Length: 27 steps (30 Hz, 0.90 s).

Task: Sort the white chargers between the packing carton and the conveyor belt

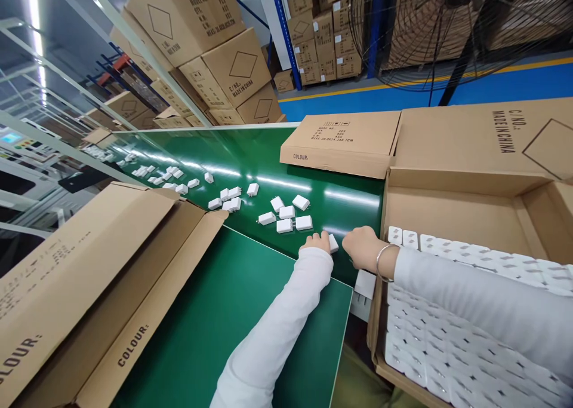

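My left hand (316,241) is over the near side of the green conveyor belt, fingers curled against a white plug charger (333,244) that shows at their right side. Just right of it, my right hand (363,245) is closed, knuckles towards me; whatever its fingers hold is hidden. A bracelet circles that wrist. The right forearm crosses an open cardboard box (378,336) holding rows of white chargers (425,342). Beyond my left hand, several loose chargers (286,212) lie on the belt (250,151), some with prongs showing.
Another open carton (102,264) stands at the left beside a green board (201,312). A box flap (340,142) overhangs the belt at the right. More chargers (172,172) lie farther along. Stacked cartons (224,61) and a large fan (447,31) stand behind.
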Motion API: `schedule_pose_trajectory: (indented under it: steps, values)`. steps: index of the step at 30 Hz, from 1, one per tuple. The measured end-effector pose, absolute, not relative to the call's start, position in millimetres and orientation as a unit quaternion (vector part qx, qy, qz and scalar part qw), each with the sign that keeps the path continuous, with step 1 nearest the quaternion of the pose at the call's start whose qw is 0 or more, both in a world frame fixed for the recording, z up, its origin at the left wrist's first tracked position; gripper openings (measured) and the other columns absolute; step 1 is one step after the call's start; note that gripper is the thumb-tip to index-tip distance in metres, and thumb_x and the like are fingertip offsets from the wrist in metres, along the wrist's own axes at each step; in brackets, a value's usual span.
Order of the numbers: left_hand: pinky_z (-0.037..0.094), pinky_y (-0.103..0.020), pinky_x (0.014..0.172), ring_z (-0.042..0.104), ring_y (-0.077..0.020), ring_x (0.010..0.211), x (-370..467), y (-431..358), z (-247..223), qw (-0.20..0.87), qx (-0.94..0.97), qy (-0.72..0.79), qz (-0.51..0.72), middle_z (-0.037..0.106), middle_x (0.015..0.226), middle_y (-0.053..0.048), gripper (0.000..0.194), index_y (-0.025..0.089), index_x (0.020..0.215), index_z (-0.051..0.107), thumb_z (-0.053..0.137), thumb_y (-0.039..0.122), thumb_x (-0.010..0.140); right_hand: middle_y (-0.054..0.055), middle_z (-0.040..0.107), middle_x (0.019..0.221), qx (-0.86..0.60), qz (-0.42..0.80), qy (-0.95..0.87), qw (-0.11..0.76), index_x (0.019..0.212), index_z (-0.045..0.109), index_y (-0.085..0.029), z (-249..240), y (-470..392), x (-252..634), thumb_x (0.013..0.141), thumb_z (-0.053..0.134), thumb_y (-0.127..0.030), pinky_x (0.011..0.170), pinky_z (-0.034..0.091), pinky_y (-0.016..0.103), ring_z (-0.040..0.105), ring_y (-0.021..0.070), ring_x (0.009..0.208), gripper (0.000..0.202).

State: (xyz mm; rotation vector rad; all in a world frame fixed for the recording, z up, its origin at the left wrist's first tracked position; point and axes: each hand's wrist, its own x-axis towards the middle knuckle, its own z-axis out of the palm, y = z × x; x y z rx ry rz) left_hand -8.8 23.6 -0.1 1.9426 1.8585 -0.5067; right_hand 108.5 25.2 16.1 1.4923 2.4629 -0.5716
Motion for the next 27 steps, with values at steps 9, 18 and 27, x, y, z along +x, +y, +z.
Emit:
schedule_pose_trajectory:
  steps: [9, 18, 27]
  values:
    - [0.050, -0.034, 0.088, 0.059, -0.0225, 0.107, -21.7, -8.4, -7.1, 0.360, 0.704, 0.524, 0.317, 0.061, 0.116, -0.009, 0.040, 0.019, 0.110, 0.050, 0.067, 0.026, 0.074, 0.001, 0.065, 0.083, 0.496, -0.575, 0.605, -0.237, 0.093, 0.061, -0.025, 58.3, 10.4, 196.1, 0.078, 0.060, -0.054, 0.050, 0.042, 0.024, 0.058, 0.0152, 0.065, 0.033]
    - [0.053, -0.038, 0.086, 0.063, -0.0257, 0.103, 10.7, -58.1, -3.4, 0.416, 0.693, 0.293, 0.510, 0.065, 0.110, -0.011, 0.040, 0.020, 0.109, 0.058, 0.071, 0.023, 0.071, 0.001, 0.064, 0.069, 0.351, -0.827, 0.073, -0.433, 0.088, 0.071, -0.021, 10.2, -74.6, 213.1, 0.079, 0.069, -0.036, 0.037, 0.042, 0.016, 0.045, 0.0059, 0.043, 0.018]
    - [0.053, -0.036, 0.089, 0.063, -0.0230, 0.104, 18.5, -67.5, -2.0, 0.405, 0.713, 0.265, 0.507, 0.064, 0.110, -0.008, 0.045, 0.023, 0.112, 0.055, 0.073, 0.018, 0.071, 0.001, 0.061, 0.055, 0.260, -0.874, 0.077, -0.403, 0.088, 0.073, -0.018, 22.1, -84.1, 202.9, 0.090, 0.055, -0.034, 0.050, 0.048, 0.019, 0.053, 0.0101, 0.048, 0.024]
